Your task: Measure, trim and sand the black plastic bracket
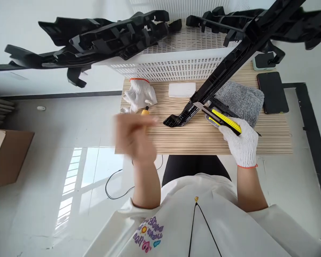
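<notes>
My right hand (239, 141), in a white knit glove with an orange cuff, is closed around a yellow and black utility knife (227, 120). The blade end points up and left, over a long black plastic part (216, 80). That part slants from the tabletop up to the upper right. My bare left hand (136, 137) is smeared by motion above the left side of the table. Close to it are a tool with a yellow handle (144, 112) and a white glove (140, 93). Whether the left fingers hold anything is unclear.
More black plastic parts (109, 39) lie across a white slatted basket (171, 67) behind the table (192, 141). A flat white block (182, 90), a grey cloth (240, 101) and a black phone (273, 92) rest on the tabletop. A cardboard box (10, 153) stands at left.
</notes>
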`<state>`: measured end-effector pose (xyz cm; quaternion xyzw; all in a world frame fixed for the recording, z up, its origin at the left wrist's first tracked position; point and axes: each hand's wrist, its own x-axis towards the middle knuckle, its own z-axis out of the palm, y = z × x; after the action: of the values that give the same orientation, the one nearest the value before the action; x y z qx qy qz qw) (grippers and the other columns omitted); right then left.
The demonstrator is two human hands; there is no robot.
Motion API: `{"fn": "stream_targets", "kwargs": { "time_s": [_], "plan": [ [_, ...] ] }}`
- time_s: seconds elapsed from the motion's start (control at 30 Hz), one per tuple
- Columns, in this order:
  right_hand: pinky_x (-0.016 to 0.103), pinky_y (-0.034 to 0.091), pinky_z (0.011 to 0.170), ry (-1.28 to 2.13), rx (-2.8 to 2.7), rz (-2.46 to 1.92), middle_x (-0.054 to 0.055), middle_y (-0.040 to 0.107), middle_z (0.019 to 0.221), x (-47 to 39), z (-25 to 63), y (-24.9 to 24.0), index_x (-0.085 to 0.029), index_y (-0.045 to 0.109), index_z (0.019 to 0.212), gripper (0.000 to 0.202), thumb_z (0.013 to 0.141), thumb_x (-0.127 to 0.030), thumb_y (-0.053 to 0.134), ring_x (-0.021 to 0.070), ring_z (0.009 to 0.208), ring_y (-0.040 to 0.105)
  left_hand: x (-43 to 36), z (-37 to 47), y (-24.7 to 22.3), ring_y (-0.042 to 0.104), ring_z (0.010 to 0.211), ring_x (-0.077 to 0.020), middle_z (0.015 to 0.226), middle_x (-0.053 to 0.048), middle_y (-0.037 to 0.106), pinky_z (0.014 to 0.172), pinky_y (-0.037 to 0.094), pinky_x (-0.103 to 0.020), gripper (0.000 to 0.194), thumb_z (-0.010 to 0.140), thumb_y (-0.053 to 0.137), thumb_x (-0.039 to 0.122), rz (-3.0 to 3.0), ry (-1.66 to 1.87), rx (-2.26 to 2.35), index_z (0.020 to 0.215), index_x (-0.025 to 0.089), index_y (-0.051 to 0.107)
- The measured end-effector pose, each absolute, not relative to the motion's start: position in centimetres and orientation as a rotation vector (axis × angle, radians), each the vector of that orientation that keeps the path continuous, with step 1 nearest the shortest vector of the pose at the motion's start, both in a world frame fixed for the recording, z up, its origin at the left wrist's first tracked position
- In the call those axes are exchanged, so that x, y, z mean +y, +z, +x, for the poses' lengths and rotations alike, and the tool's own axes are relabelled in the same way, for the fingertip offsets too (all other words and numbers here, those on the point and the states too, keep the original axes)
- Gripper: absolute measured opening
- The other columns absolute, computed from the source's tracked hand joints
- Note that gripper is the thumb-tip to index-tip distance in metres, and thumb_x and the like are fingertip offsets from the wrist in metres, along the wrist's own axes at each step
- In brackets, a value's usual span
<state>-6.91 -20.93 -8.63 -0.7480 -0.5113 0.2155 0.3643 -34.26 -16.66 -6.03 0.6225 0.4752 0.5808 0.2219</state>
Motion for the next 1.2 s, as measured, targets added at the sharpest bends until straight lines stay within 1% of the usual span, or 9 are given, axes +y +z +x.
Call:
{"fn": "stream_targets", "kwargs": {
  "time_s": [0.03,0.13,0.2,0.37,0.47,0.67,0.87,1.0,1.2],
  "plan": [
    [0.045,0.058,0.088,0.554,-1.314,-1.917,0.003,0.075,0.076,-20.9,-6.9,-8.7,-0.024,0.077,0.115,0.044,0.084,-0.055,0.074,0.0268,0.077,0.074,-15.5,-33.2,-6.6,0.07,0.105,-0.0245,0.107,-0.006,0.072,0.089,0.06,-0.045,0.023,0.104,0.055,0.043,1.854,1.497,1.24,0.11,0.025,0.068],
    [0.044,0.058,0.087,0.547,-1.289,-1.9,0.003,0.077,0.082,-20.9,-7.1,-8.8,-0.025,0.077,0.114,0.042,0.083,-0.053,0.075,0.0268,0.081,0.074,-13.1,-30.2,-7.6,0.063,0.13,-0.0281,0.141,-0.014,0.065,0.102,0.055,-0.046,0.042,0.104,0.056,0.034,2.067,0.953,1.2,0.143,0.022,0.051],
    [0.044,0.058,0.088,0.538,-1.288,-1.893,0.003,0.078,0.087,-20.8,-7.2,-8.9,-0.026,0.078,0.112,0.038,0.083,-0.051,0.075,0.0266,0.085,0.075,-12.3,-29.0,-7.5,0.06,0.133,-0.0316,0.145,-0.016,0.062,0.106,0.052,-0.048,0.048,0.104,0.056,0.033,2.076,0.712,1.278,0.149,0.022,0.046],
    [0.043,0.058,0.089,0.528,-1.295,-1.88,0.004,0.08,0.102,-20.8,-7.1,-8.9,-0.027,0.078,0.111,0.034,0.084,-0.047,0.075,0.0265,0.095,0.075,-11.7,-29.5,-5.1,0.068,0.114,-0.0314,0.119,-0.011,0.074,0.093,0.053,-0.042,0.036,0.097,0.065,0.031,2.035,0.51,1.399,0.131,0.02,0.06],
    [0.043,0.058,0.086,0.546,-1.279,-1.891,0.003,0.079,0.09,-20.9,-6.9,-9.1,-0.027,0.077,0.114,0.036,0.084,-0.047,0.074,0.0257,0.086,0.075,-12.0,-30.2,-4.6,0.07,0.094,-0.0289,0.096,-0.007,0.075,0.081,0.052,-0.039,0.023,0.093,0.07,0.035,2.0,0.409,1.436,0.111,0.021,0.065],
    [0.043,0.057,0.077,0.569,-1.305,-1.91,0.002,0.075,0.076,-21.2,-6.6,-9.2,-0.026,0.077,0.111,0.038,0.083,-0.051,0.076,0.0258,0.075,0.073,-13.3,-30.3,-6.8,0.073,0.078,-0.0232,0.082,0.0,0.074,0.078,0.053,-0.036,0.018,0.096,0.065,0.038,1.753,0.554,1.262,0.104,0.022,0.06],
    [0.038,0.057,0.08,0.671,-1.513,-1.855,0.003,0.078,0.089,-21.3,-6.3,-8.3,-0.027,0.079,0.104,0.03,0.083,-0.048,0.077,0.0237,0.083,0.073,-14.8,-30.6,-8.8,0.077,0.083,-0.0238,0.107,-0.006,0.076,0.076,0.06,-0.038,0.033,0.096,0.068,0.045,1.305,0.78,1.126,0.116,0.023,0.054],
    [0.035,0.055,0.068,0.721,-1.386,-1.897,0.0,0.071,0.07,-21.2,-6.1,-8.1,-0.025,0.078,0.102,0.028,0.082,-0.044,0.077,0.0201,0.065,0.068,-15.4,-30.4,-9.4,0.076,0.088,-0.0221,0.114,-0.007,0.074,0.082,0.061,-0.04,0.041,0.095,0.07,0.046,1.095,0.846,0.95,0.123,0.024,0.051],
    [0.028,0.051,0.053,1.168,-1.419,-1.766,-0.001,0.07,0.07,-20.1,-5.1,-7.2,-0.022,0.074,0.108,0.03,0.082,-0.038,0.076,0.0149,0.054,0.062,-15.6,-30.4,-9.7,0.058,0.068,-0.0104,0.091,0.0,0.065,0.066,0.051,-0.028,0.033,0.094,0.073,0.042,1.063,0.962,0.835,0.11,0.024,0.05]
  ]
}}
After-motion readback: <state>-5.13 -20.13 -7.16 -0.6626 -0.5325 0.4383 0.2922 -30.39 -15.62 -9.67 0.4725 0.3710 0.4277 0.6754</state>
